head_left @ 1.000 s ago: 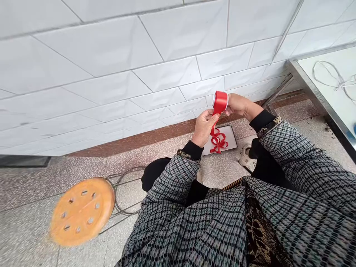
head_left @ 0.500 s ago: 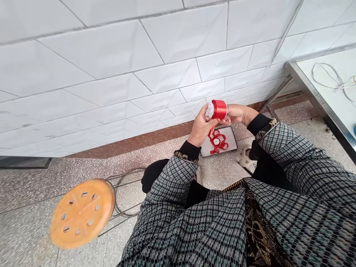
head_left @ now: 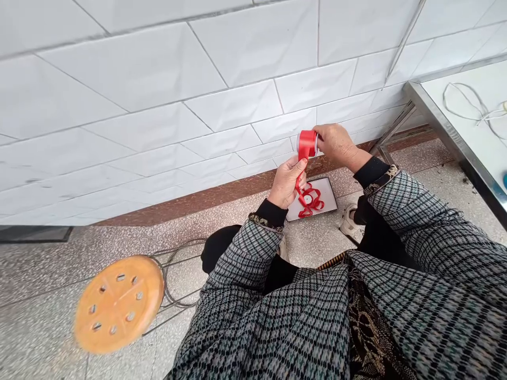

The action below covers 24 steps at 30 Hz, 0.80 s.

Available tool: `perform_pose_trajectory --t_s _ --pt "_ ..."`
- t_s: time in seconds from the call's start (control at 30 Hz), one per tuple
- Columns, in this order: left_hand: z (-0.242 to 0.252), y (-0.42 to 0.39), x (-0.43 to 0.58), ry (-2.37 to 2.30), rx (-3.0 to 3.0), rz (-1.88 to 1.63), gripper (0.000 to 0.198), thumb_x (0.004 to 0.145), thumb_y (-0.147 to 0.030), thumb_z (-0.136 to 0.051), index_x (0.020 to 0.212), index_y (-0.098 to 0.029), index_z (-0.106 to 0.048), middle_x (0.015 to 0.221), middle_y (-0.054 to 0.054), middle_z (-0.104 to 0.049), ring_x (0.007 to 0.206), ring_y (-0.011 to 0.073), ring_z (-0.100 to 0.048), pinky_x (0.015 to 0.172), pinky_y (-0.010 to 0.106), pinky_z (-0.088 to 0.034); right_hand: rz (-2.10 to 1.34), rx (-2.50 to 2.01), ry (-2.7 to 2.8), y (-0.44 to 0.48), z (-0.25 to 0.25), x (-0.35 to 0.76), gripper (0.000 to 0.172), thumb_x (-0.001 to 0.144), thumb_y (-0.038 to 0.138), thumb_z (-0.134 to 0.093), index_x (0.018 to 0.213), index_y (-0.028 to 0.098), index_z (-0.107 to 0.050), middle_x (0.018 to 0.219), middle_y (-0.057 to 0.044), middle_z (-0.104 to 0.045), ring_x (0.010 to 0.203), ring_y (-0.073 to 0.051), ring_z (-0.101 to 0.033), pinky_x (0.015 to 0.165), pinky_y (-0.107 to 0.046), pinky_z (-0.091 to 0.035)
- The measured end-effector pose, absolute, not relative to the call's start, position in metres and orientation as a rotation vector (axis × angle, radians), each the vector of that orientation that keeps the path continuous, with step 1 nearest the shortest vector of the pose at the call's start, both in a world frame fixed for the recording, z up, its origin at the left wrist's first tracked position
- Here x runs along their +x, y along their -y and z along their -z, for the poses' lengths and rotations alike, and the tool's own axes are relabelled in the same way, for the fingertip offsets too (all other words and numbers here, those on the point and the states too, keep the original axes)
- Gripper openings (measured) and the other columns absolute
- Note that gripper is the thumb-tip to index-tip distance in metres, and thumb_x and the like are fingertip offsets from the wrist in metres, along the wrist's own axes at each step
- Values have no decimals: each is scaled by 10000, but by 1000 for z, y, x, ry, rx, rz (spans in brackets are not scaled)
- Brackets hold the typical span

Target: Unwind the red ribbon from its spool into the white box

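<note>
A spool of red ribbon (head_left: pixel 307 141) is up in front of me, gripped at its right end by my right hand (head_left: pixel 336 142). Just below it, my left hand (head_left: pixel 288 182) pinches the red ribbon (head_left: pixel 303 155) where it comes off the spool. The ribbon's loose length hangs from my left hand toward a shallow white box (head_left: pixel 327 195) on the floor. Inside that box lie loops of red ribbon (head_left: pixel 317 204) around a small white disc (head_left: pixel 308 199).
An orange round stool (head_left: pixel 119 306) with a wire frame lies tipped at the left. White tiled wall (head_left: pixel 245 111) rises ahead. At the right stands a metal-edged table (head_left: pixel 447 126) with a pale cable (head_left: pixel 481 113) on it. My shoe (head_left: pixel 350 221) is near the box.
My right hand has moved to the spool's right end. My left hand has shifted down from the spool, and a strip of ribbon now runs between spool and left hand.
</note>
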<state>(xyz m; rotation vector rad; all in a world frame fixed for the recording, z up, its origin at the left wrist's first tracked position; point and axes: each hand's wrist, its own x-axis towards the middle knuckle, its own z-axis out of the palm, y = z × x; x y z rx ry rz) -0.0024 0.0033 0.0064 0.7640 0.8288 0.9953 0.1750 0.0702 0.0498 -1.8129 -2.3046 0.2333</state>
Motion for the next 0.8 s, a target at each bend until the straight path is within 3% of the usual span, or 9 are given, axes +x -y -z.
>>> perform_pose_trajectory --t_s 0.23,0.37,0.5,0.6,0.7,0.8 --pt "2 0 -3 -975 1035 -1126 384 808 -536 -928 835 -173 -804 554 -65 -534 480 60 -382 509 243 -311 -166 -1982 2293 -80 -44 183 348 1050 183 -523 1220 123 -821 1180 -221 -829 1054 -359 -744 838 -387 -480" --pt "7 0 -3 -984 1125 -1196 433 856 -588 -878 731 -182 -796 656 4 -629 622 115 -517 646 290 -449 -214 -1929 2180 -84 -40 184 280 1021 164 -577 1149 112 -821 1133 -228 -821 1050 -357 -736 869 -391 -488" --pt "11 0 -1 -888 1133 -1292 588 862 -702 -843 588 -203 -694 766 56 -691 836 187 -653 874 356 -542 -573 -1786 1964 -85 -37 181 165 953 109 -636 935 134 -798 747 -101 -746 807 -260 -705 771 -321 -486" --pt "16 -1 3 -845 1135 -1262 610 858 -736 -831 584 -211 -687 723 48 -674 788 186 -627 863 368 -536 -985 -1651 1766 -83 -36 175 200 924 60 -603 804 137 -744 516 3 -582 569 -149 -592 630 -248 -440" --pt "20 -1 8 -873 1098 -1240 609 868 -734 -823 594 -207 -691 684 38 -666 738 172 -607 832 359 -530 -1258 -1573 1571 -79 -36 169 233 908 43 -607 714 143 -687 471 26 -548 469 -87 -510 540 -201 -398" --pt "20 -1 9 -901 1065 -1234 591 861 -730 -834 626 -199 -722 698 44 -697 733 166 -632 810 347 -537 -1402 -1494 1414 -78 -39 169 237 914 61 -643 697 153 -658 531 9 -620 436 -60 -478 489 -186 -390"
